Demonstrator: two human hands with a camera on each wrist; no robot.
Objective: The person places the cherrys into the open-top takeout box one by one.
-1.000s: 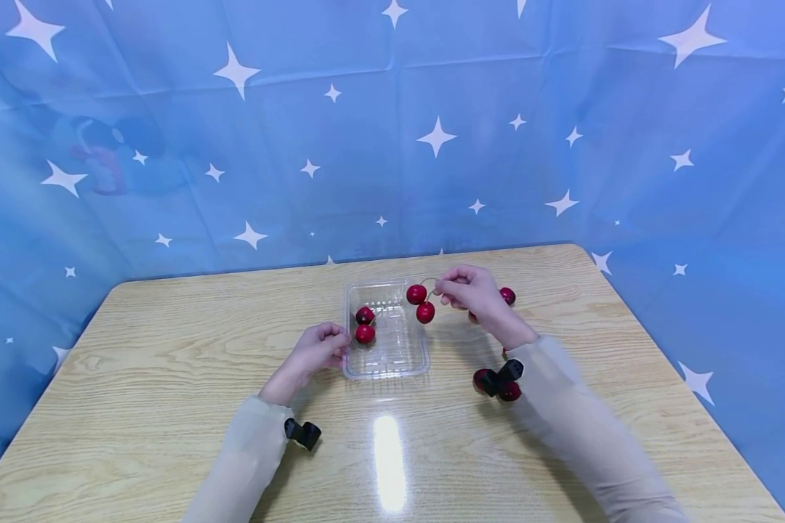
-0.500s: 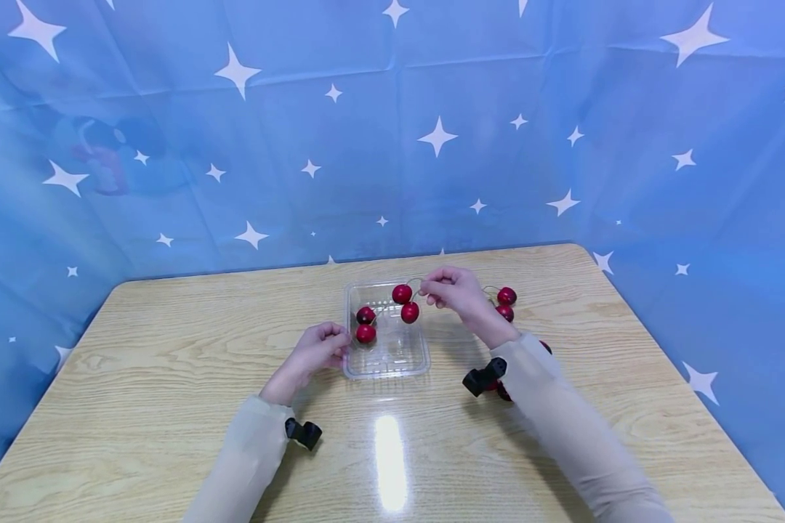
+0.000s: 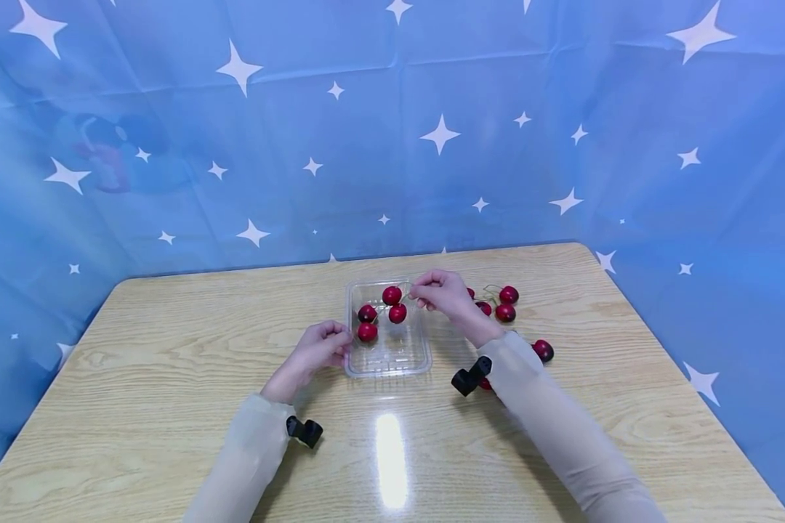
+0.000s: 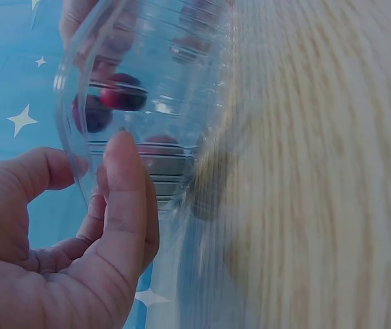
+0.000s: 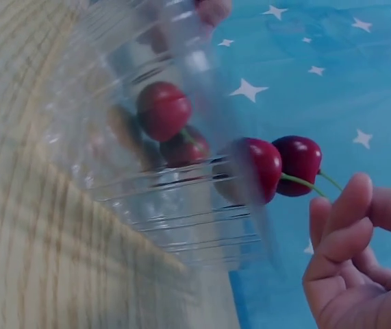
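Note:
My left hand [image 3: 317, 345] pinches the left rim of a clear plastic container [image 3: 389, 373]; in the left wrist view, the thumb is at the rim and the fingers [image 4: 123, 199] lie along the outer wall. Inside the container, towards its left side, rest two red cherries [image 3: 368, 332]. With thumb and fingertips my right hand [image 3: 446, 299] pinches the green stems [image 5: 301, 182] of a joined pair of cherries [image 3: 397, 313]. That pair hangs over the container's far part; in the right wrist view, one cherry [image 5: 262, 164] is partly behind the clear rim.
Several more cherries [image 3: 506, 312] with stems lie on the wooden table [image 3: 190, 378] right of the container. One cherry [image 3: 485, 383] is partly covered by the right sleeve and its black wrist camera [image 3: 471, 376]. A blue starry curtain [image 3: 340, 196] hangs behind the table.
My right hand has moved left, carrying the cherry pair from the container's right edge to over its inside. The loose cherries on the right show more now. The left hand has stayed in place.

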